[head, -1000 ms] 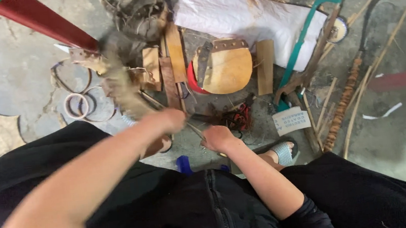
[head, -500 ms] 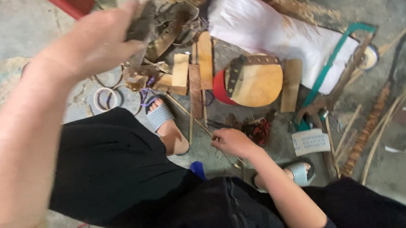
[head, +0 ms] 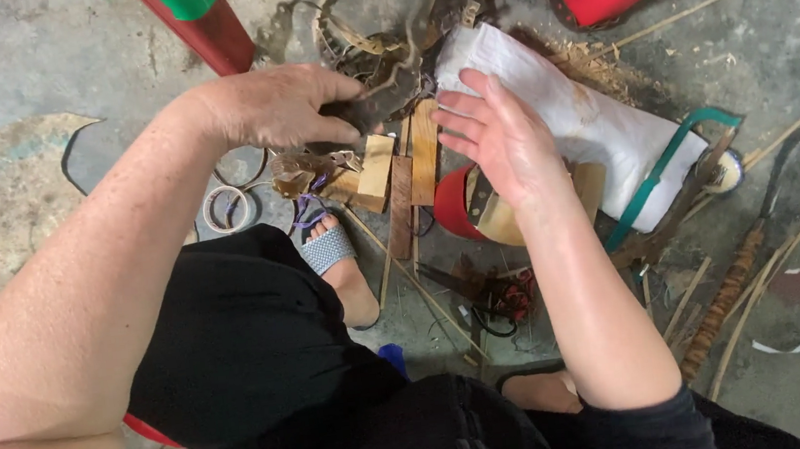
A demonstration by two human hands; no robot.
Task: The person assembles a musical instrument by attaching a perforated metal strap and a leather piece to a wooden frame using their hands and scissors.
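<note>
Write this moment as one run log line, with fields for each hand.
left hand: grips dark strip | right hand: open, empty, above red drum | floor: wooden slats

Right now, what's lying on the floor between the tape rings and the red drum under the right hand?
In the head view, between the tape rings and the red drum lie flat wooden slats and a sandaled foot.

A craft workshop: bare concrete floor [head: 26, 56] strewn with bamboo strips [head: 770, 255], scissors [head: 487, 295], wood shavings [head: 602, 74].
</note>
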